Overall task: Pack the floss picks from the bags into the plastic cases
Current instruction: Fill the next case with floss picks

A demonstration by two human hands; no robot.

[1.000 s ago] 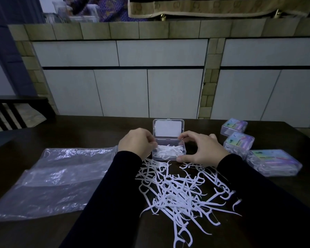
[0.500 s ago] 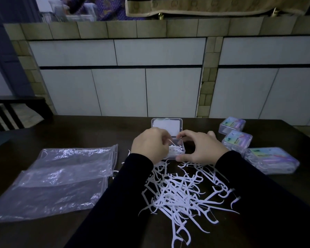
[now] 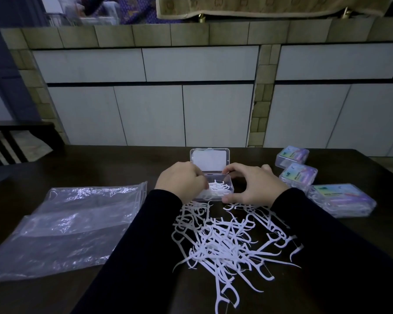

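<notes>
While three filled cases (image 3: 297,179) wait at two o'clock, her left hand (image 3: 179,181) tucks picks into the open case (image 3: 216,189), right hand (image 3: 254,185) clasping it, loose floss picks (image 3: 225,243) unpacked at six.

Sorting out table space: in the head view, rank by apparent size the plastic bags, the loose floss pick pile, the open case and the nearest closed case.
1. plastic bags
2. loose floss pick pile
3. open case and nearest closed case: look alike, and nearness to the camera differs, so unranked.

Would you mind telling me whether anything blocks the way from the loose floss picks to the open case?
Nothing visible does: the open case, lid up, sits just beyond the loose floss picks.
</notes>
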